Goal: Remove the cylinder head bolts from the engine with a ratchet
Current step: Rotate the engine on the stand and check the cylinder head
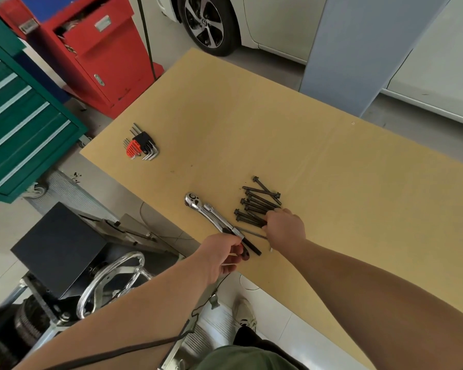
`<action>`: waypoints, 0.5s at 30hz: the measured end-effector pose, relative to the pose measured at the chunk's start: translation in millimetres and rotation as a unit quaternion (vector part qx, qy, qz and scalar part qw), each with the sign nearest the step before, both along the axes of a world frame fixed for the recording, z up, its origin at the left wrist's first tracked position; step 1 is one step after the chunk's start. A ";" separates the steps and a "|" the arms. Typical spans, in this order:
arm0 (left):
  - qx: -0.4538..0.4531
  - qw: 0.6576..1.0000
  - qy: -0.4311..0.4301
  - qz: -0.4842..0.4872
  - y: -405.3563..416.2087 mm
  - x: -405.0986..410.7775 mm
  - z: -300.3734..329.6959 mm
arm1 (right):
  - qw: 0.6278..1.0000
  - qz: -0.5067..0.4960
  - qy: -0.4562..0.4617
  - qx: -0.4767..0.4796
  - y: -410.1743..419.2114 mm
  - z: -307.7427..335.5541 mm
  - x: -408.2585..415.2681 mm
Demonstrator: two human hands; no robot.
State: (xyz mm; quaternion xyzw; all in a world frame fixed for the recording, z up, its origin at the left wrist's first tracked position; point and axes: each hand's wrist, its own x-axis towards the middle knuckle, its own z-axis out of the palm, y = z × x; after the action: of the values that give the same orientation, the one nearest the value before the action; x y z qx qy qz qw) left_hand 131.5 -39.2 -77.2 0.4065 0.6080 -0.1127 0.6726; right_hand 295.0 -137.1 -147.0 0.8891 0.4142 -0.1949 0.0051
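Head view looks down on a heap of long black cylinder head bolts (259, 206) lying loose on the tan tabletop (332, 169), heads pointing mostly left. Right hand (285, 227) rests on the near end of the heap, fingers curled over the shanks; whether it grips any bolt or just presses on them I cannot tell. Just left of the heap lies the chrome ratchet (211, 214), its head toward the far side, its dark handle running back to the left hand (221, 253), which is closed around the handle end. The engine itself is not clearly in view; dark machinery and a chrome wheel (112, 281) sit low at the left, below the tabletop edge.

Judging by the pile, the bolts look already out and this is set-down. To do it well, lay the bolts side by side so none rolls off, and rest the ratchet flat, apart from them.

Farther off sit a hex key set (141, 145) in a red and black holder, a green drawer cabinet (19, 116), a red cabinet (102, 49) and a white car (265, 20). No writing can be read; the cabinet plates are too small.
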 end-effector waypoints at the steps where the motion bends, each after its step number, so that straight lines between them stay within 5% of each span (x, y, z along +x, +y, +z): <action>1: 0.000 1.000 -0.001 0.000 0.7 0.4 -1.5 | 1.000 0.006 -0.003 -0.010 1.7 1.2 -1.1; 6: -0.010 1.000 -0.013 0.017 5.7 4.1 -6.6 | 1.000 -0.010 -0.002 -0.030 9.5 11.3 -3.2; 12: -0.050 0.989 -0.074 0.119 12.3 11.0 -7.9 | 0.965 -0.160 0.206 0.022 22.7 35.1 -2.2; 15: -0.076 0.983 -0.075 0.147 9.2 22.0 -8.3 | 0.973 -0.152 0.171 0.026 22.6 43.8 -9.2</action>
State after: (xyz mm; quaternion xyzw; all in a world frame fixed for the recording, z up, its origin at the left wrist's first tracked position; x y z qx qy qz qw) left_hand 153.5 -30.0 -85.5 0.2678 0.5987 -0.0282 0.7543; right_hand 285.8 -114.5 -103.2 0.8950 0.2739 -0.3314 -0.1187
